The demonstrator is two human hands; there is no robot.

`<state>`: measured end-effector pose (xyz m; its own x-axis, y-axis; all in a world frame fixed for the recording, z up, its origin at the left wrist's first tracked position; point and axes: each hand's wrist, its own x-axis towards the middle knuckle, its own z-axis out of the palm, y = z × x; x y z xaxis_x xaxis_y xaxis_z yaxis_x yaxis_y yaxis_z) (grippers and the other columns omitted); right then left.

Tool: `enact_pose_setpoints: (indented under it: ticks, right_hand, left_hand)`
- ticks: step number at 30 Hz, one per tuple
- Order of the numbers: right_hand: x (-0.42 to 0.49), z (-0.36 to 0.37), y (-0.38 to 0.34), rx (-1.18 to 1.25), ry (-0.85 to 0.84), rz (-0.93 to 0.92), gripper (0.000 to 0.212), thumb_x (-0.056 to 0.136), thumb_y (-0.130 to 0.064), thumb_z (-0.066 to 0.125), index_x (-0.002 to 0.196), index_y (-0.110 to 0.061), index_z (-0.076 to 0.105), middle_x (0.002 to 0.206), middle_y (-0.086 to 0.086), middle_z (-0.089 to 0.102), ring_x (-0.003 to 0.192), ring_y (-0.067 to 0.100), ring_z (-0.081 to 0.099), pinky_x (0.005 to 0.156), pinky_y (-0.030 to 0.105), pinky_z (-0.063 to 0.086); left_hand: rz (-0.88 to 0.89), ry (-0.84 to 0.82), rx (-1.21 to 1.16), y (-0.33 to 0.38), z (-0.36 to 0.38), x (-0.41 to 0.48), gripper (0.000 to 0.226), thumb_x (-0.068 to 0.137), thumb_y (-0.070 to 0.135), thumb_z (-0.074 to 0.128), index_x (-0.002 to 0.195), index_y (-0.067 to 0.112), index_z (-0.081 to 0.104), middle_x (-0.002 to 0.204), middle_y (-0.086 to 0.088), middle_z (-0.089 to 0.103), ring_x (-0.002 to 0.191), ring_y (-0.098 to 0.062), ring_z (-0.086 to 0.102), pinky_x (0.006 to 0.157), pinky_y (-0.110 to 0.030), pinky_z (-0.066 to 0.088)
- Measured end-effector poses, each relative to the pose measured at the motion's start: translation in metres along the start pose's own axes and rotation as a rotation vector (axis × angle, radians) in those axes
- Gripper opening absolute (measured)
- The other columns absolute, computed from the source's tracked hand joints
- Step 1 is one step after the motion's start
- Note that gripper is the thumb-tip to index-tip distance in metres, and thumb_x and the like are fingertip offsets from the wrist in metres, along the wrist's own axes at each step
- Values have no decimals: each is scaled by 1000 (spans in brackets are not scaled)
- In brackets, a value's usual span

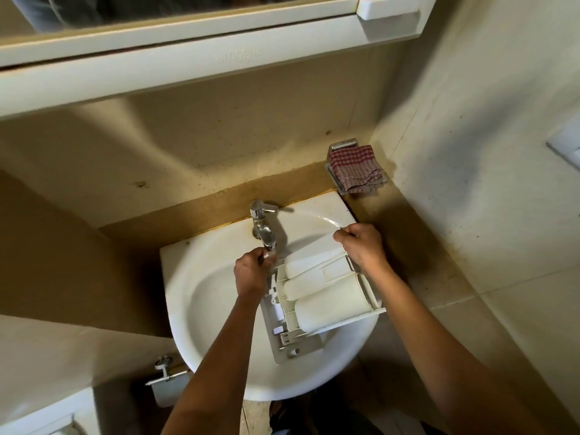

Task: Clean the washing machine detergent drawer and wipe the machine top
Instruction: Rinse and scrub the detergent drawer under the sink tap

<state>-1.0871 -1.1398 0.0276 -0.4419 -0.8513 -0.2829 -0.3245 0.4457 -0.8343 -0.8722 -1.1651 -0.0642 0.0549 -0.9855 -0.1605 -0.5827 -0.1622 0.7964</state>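
The white detergent drawer (326, 293) lies upside down across the right half of the white sink (204, 296), its rounded compartments facing up and its front panel toward me. My right hand (361, 244) grips the drawer's far end. My left hand (252, 273) is curled at the drawer's left edge, just under the tap spout, holding something small that I cannot make out. The chrome tap (262, 224) stands at the back of the sink. A red-and-white checked cloth (356, 167) lies folded on a wall-mounted metal holder at the back right.
A white mirror cabinet (188, 48) overhangs the sink at the top. Tiled walls close in behind and on the right. A chrome valve (164, 367) sticks out of the wall below the sink on the left. A white fixture's corner (47, 416) shows at bottom left.
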Motion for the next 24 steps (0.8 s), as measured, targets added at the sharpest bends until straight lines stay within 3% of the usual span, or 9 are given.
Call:
enact_pose_setpoints:
  ticks: [2, 4, 6, 11, 14, 17, 20, 24]
  right_hand:
    - [0, 2, -2, -3, -16, -3, 27, 79, -13, 64, 58, -3, 50, 59, 10, 38, 56, 16, 34, 56, 27, 28]
    - [0, 6, -5, -20, -37, -17, 29, 79, -12, 63, 60, 5, 51, 59, 11, 38, 55, 16, 34, 55, 27, 27]
    - [0, 10, -9, -31, -45, -46, 32, 79, -12, 64, 55, 0, 45, 56, 10, 32, 54, 17, 30, 53, 28, 23]
    - [2, 18, -15, -53, -89, -95, 42, 78, -12, 65, 51, -12, 33, 56, 8, 23, 53, 18, 22, 52, 30, 18]
    - [3, 24, -17, -62, -124, -113, 36, 78, -11, 64, 53, -9, 37, 58, 10, 24, 56, 19, 24, 54, 31, 19]
    - [3, 28, -20, -138, -159, -149, 39, 79, -10, 61, 52, -12, 33, 58, 10, 25, 56, 19, 25, 55, 31, 19]
    - [2, 32, -22, -171, -191, -165, 42, 80, -9, 59, 52, -15, 29, 55, 7, 23, 55, 18, 25, 55, 30, 19]
    - [2, 35, -24, -178, -196, -167, 42, 81, -9, 59, 53, -15, 28, 56, 6, 24, 54, 17, 25, 54, 29, 18]
  left_hand:
    - [26, -52, -34, -8, -6, 0, 14, 90, 27, 65, 88, 18, 75, 72, -2, 68, 68, -19, 61, 65, -24, 45]
    - [36, -81, -60, -15, -13, 1, 15, 92, 21, 62, 93, 18, 77, 87, 0, 74, 79, -14, 66, 75, -25, 49]
    - [15, -101, -98, -18, -23, -1, 22, 93, 11, 56, 95, 16, 77, 98, 7, 75, 88, -6, 66, 82, -19, 49]
    - [-3, -70, -156, -24, -41, -10, 33, 95, -1, 46, 81, 18, 69, 90, 15, 69, 68, 13, 58, 65, -3, 42]
    - [-47, -52, -210, -33, -42, -15, 35, 93, -5, 45, 89, 19, 70, 91, 11, 69, 71, 5, 59, 67, -11, 43]
    - [-150, -52, -376, -40, -36, -22, 47, 79, -14, 45, 94, 21, 73, 100, 12, 73, 88, -9, 65, 75, -12, 48]
    - [-241, 17, -613, -43, -31, -28, 57, 72, -20, 54, 103, 24, 70, 106, 9, 72, 96, -16, 66, 81, -30, 54]
    - [-375, 173, -833, -37, -27, -38, 70, 73, -23, 63, 128, 19, 53, 128, 2, 54, 102, -19, 59, 87, -41, 54]
